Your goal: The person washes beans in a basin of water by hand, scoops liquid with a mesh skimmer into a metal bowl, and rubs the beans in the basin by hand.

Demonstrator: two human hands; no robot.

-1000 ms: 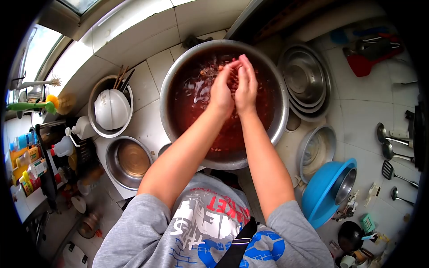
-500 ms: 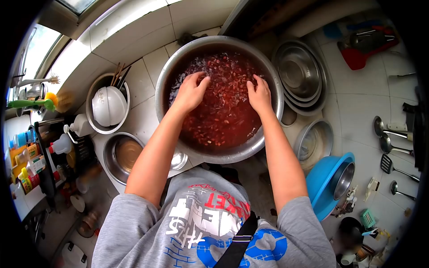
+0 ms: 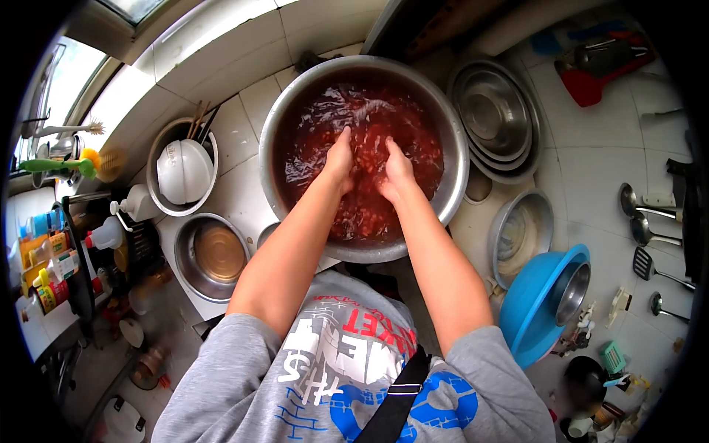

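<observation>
A large metal basin (image 3: 269, 153) holds dark red water with many small reddish beans or kernels (image 3: 362, 214) in it; their exact kind is unclear. Both hands are dipped near the basin's middle, palms turned toward each other with a small gap between. The thumb of my left hand (image 3: 340, 164) points up and outstretched, its other fingers partly under the water. Opposite it, my right hand (image 3: 397, 171) has the same loosely cupped shape, thumb apart, fingertips hidden in the red water. Neither hand visibly grips anything. Ripples cross the water's surface beyond them.
Left of the basin stand a metal bowl with white bowls (image 3: 185, 171) and chopsticks, and another metal bowl (image 3: 214, 258). Nested metal basins (image 3: 493, 118) lie to the right, with a blue basin (image 3: 532, 310) lower down. Ladles (image 3: 641, 229) hang on the tiled wall.
Both hands have moved inward and slightly down, from wide apart to close together at the basin's middle. The water is more stirred, and fewer kernels show at its surface.
</observation>
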